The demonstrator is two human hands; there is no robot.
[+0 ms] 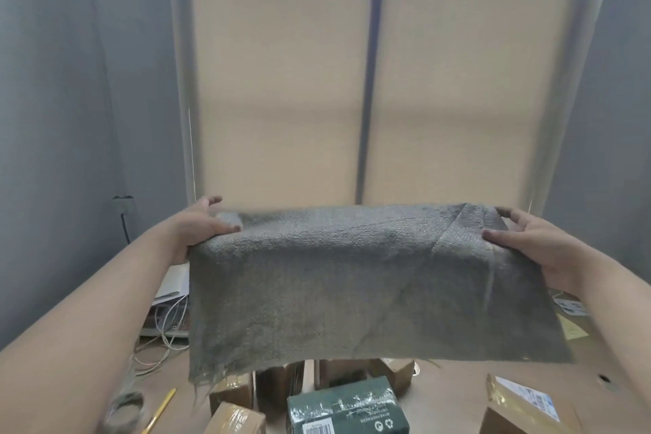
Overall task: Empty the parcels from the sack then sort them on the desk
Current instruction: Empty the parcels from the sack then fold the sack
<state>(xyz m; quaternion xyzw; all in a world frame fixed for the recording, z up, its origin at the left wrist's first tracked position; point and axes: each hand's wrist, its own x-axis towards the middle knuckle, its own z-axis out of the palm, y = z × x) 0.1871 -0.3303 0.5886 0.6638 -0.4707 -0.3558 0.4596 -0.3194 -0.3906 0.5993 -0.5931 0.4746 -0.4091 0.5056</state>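
Coarse grey woven sack (352, 278), limp and rectangular, is held above the desk (454, 395). The left hand (200, 225) pinches its 9 o'clock corner and the right hand (528, 243) its 3 o'clock corner, fingers curled. The sack partly screens taped brown cardboard parcels (235, 420) and a green parcel (347, 409) at 6 o'clock. White cables (165, 331) lie at 8 o'clock.

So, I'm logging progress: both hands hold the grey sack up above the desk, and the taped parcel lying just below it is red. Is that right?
Not quite: the head view shows the taped parcel is dark green, not red. The rest holds: the left hand and the right hand hold the grey sack up above the desk.
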